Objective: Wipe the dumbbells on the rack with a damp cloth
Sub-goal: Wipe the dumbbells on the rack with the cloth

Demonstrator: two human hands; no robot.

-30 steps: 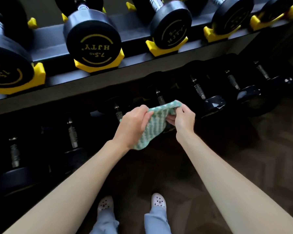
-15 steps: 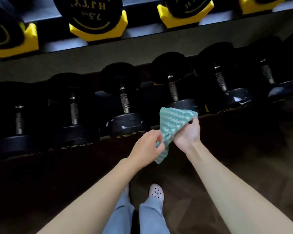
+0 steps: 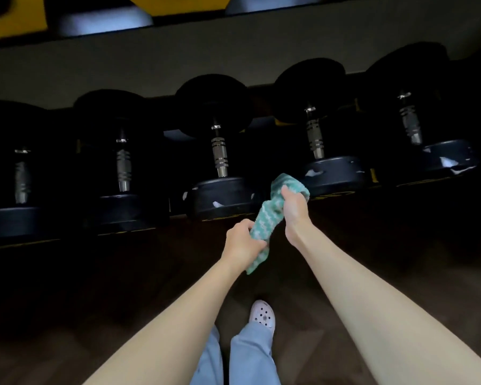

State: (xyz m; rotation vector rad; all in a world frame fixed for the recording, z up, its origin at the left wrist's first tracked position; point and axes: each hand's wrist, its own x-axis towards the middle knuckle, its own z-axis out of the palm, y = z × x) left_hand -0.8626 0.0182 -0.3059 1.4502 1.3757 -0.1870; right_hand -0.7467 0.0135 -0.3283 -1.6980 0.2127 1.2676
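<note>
- Both hands now sit lower against the rack (image 3: 233, 59) than half a second ago, and the cloth (image 3: 264, 226) is drawn into a twisted strip instead of a flat fold.
- The left hand (image 3: 243, 243) curls round the cloth's lower end. The right hand (image 3: 295, 209) grips the upper end, thumb on top.
- The cloth hangs between the hands in front of the lower row, near one dumbbell (image 3: 333, 170); whether it touches that head I cannot tell.
- The step looks like readying the cloth, so it probably pays to open the twist into a broad pad before pressing, since a rope of cloth wipes only a thin line.
- Pale marks show on the near heads (they may be glare), so those faces seem the place to begin.
- The ribbed handles likely need the cloth wrapped round and turned, one hand working while the other steadies the weight against rolling.
</note>
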